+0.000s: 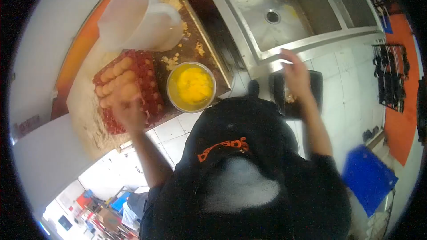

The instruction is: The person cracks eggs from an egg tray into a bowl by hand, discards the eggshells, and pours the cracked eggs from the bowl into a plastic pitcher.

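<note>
Black shirt fills the bottom. Left hand grabs an egg from the tray, middle left. Bowl already holds yolks — more eggs wait. Right hand hangs open over the bin.

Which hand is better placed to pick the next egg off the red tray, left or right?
Probably the left. The left hand is over the red egg tray, right at the eggs, beside the bowl of yolk. The right hand is away over the dark bin.

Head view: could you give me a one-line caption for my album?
Left hand over an egg tray, bowl of beaten egg beside it, right hand above a dark bin.
</note>
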Demonstrator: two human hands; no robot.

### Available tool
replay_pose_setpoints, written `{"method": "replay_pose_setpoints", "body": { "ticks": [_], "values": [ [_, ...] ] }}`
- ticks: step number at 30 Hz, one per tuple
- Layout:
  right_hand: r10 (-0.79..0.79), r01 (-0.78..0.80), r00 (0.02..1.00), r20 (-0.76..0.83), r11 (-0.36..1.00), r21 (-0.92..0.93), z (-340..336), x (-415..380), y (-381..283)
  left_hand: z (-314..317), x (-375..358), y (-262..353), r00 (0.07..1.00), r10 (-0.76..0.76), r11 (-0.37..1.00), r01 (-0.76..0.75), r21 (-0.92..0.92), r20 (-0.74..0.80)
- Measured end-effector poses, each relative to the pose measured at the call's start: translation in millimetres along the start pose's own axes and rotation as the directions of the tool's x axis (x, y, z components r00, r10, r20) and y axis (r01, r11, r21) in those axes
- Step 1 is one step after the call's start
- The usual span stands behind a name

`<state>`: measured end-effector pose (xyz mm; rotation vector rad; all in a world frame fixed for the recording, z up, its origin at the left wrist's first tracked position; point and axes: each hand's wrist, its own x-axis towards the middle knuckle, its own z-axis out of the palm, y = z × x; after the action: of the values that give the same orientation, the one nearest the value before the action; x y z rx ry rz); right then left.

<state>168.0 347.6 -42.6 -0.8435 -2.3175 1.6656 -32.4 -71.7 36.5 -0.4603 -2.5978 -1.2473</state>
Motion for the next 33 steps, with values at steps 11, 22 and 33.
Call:
{"method": "replay_pose_setpoints", "body": {
  "ticks": [11, 22, 33],
  "values": [
    [-0.614, 0.591, 0.735, 0.288, 0.788, 0.171, 138, 34, -61, 149, -42, 60, 0.808, -0.145, 0.848, 0.399, -0.348, 0.571],
    [-0.705, 0.709, 0.704, 0.083, 0.705, -0.026, 187, 111, 10, 90, -33, 22, 0.866, -0.345, 0.871, 0.439, -0.22, 0.363],
    [-0.46, 0.336, 0.684, 0.566, 0.888, 0.315, 170, 65, -86, 83, -25, 51, 0.919, 0.193, 0.963, -0.244, 0.114, 0.343]
  ]
}}
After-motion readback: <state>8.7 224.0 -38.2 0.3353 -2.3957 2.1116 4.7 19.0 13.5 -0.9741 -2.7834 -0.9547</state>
